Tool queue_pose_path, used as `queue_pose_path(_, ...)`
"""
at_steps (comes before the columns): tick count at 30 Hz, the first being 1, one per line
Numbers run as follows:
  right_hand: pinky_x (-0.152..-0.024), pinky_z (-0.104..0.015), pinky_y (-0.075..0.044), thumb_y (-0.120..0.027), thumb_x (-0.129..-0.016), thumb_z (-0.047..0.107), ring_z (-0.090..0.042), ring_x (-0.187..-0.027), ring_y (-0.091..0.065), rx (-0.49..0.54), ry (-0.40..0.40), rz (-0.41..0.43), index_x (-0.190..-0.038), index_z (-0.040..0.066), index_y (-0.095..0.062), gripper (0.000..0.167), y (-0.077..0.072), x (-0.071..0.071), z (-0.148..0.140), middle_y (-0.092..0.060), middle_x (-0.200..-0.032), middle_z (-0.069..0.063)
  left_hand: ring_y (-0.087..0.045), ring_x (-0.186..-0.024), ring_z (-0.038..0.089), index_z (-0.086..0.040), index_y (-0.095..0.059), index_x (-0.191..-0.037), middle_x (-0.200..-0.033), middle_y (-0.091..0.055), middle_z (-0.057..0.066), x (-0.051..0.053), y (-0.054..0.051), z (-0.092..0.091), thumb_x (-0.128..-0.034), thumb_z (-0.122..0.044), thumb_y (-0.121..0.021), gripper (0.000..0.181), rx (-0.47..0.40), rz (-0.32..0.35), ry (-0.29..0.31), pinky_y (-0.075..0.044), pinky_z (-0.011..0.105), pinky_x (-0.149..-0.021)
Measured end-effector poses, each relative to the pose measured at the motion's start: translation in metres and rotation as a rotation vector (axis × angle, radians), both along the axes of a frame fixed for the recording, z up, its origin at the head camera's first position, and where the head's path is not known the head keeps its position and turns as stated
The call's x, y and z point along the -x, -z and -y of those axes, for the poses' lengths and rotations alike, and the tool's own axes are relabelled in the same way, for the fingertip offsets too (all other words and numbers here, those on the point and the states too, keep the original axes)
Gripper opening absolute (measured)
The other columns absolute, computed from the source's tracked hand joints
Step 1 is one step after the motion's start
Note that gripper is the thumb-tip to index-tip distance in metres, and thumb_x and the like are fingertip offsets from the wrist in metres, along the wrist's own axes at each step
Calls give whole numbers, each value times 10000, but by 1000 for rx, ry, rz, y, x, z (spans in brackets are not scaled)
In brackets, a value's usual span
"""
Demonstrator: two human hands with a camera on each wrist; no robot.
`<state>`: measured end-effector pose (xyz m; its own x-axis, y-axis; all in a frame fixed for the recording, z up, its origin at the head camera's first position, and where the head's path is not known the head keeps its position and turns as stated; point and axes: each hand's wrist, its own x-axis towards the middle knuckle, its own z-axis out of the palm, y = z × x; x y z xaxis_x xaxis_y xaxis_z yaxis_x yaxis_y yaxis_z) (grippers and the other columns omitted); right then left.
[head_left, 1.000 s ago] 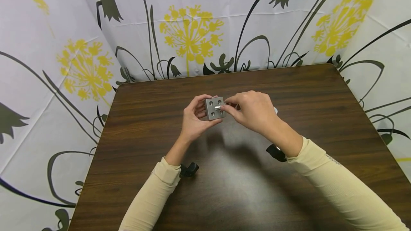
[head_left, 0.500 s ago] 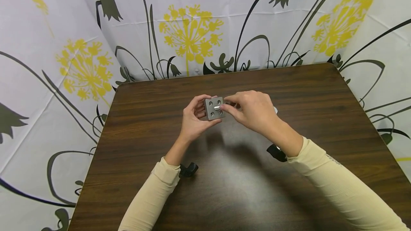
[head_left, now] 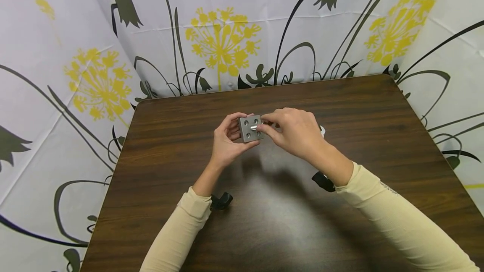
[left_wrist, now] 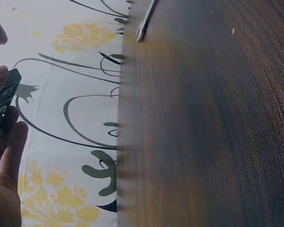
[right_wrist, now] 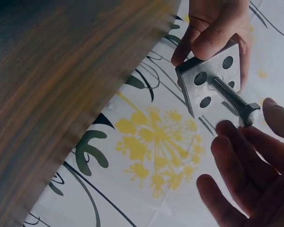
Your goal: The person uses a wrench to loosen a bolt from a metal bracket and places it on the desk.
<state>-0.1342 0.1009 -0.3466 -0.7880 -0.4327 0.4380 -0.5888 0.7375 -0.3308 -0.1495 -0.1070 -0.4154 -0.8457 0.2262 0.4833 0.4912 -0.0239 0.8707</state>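
My left hand (head_left: 229, 142) holds a grey square metal plate (right_wrist: 191, 92) by its edges, thumb below and fingers behind in the head view. Several round holes pierce the plate. From its middle a hex bolt (right_wrist: 233, 98) sticks out, its threaded shank showing between plate and head. My right hand (head_left: 296, 131) has thumb and fingers curled about the bolt's head end. In the right wrist view, the thumb (right_wrist: 277, 116) and fingers lie around the hex head, the other fingers loosely spread. The left wrist view catches only the plate's dark edge (left_wrist: 9, 87).
Below the hands lies a dark wood-grain table (head_left: 181, 137). A slim silver metal tool (left_wrist: 146, 22) lies on it in the left wrist view. Behind stands a white flower-patterned cloth (head_left: 151, 53). Black wrist mounts (head_left: 222, 201) hang under both forearms.
The whole head view has shifted slightly. Both hands keep nearly the same place on the plate and bolt, with only a small motion of the right fingers.
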Motion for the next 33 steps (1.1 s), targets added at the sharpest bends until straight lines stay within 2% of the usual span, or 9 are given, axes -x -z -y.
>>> queue_pose_path(3, -465, -307, -429, -718, -902, 364, -91, -642, -570, -22, 18, 18, -1000, 194, -779, 206, 0, 0, 1, -687, -796, 78, -663, -1044, 300, 90, -528, -1225, -1227, -636, 245, 0, 0, 0, -612, 204, -829, 692, -2, 0, 3, -570, 384, -809)
queue_pose_path(7, -527, -312, -478, -785, -854, 221, -123, -764, -604, -46, -53, -19, -1055, 186, -779, 204, -1, 0, -1, -694, -916, 50, -656, -1056, 318, 85, -529, -1227, -1236, -632, 243, 0, 0, 0, -610, 205, -829, 697, -7, 6, 6, -566, 387, -821)
queue_pose_path(10, -550, -313, -495, -803, -836, 210, -135, -811, -613, -38, -81, -46, -1076, 181, -774, 244, -1, -1, -2, -695, -961, 37, -659, -1053, 311, 83, -531, -1228, -1234, -635, 236, 0, 1, 0, -613, 200, -831, 694, -6, 3, 2, -567, 398, -818)
queue_pose_path(15, -470, -299, -440, -723, -893, 391, -99, -662, -575, -8, 9, -1, -1022, 188, -777, 247, 0, -1, 0, -694, -819, 71, -661, -1051, 305, 83, -533, -1227, -1232, -637, 234, 0, 1, 1, -622, 192, -832, 684, -12, -13, -2, -569, 397, -813)
queue_pose_path(18, -464, -299, -432, -712, -903, 388, -90, -639, -572, -18, 28, 36, -1009, 191, -778, 234, -1, -1, 1, -694, -790, 78, -657, -1060, 321, 65, -538, -1232, -1239, -641, 214, 2, 4, 2, -623, 187, -835, 688, -18, -15, 3, -567, 397, -818)
queue_pose_path(22, -517, -310, -474, -773, -866, 246, -114, -749, -603, -39, -48, -12, -1062, 187, -776, 206, 0, 0, 0, -698, -902, 56, -655, -1061, 321, 44, -543, -1240, -1244, -646, 188, 4, 7, 3, -620, 184, -838, 702, -19, -8, 5, -566, 406, -820)
queue_pose_path(25, -545, -320, -494, -799, -838, 202, -129, -804, -607, -28, -84, -55, -1084, 189, -771, 248, 1, 0, -1, -689, -958, 45, -658, -1055, 305, 65, -535, -1234, -1240, -637, 223, 1, 5, 3, -618, 199, -830, 696, -17, -8, 2, -569, 391, -812)
queue_pose_path(29, -494, -307, -462, -776, -856, 333, -109, -719, -595, -8, -13, -33, -1090, 181, -764, 279, 0, -1, 0, -698, -905, 57, -659, -1054, 305, 95, -526, -1225, -1238, -624, 261, -1, 1, 2, -619, 208, -823, 684, -22, -9, 10, -571, 357, -806)
queue_pose_path(33, -439, -297, -408, -714, -888, 433, -72, -589, -558, 7, 78, 27, -969, 212, -785, 246, -1, -2, 2, -688, -760, 100, -658, -1054, 327, 102, -525, -1222, -1234, -625, 261, -1, 1, 2, -617, 209, -824, 683, -28, -17, 13, -571, 356, -807)
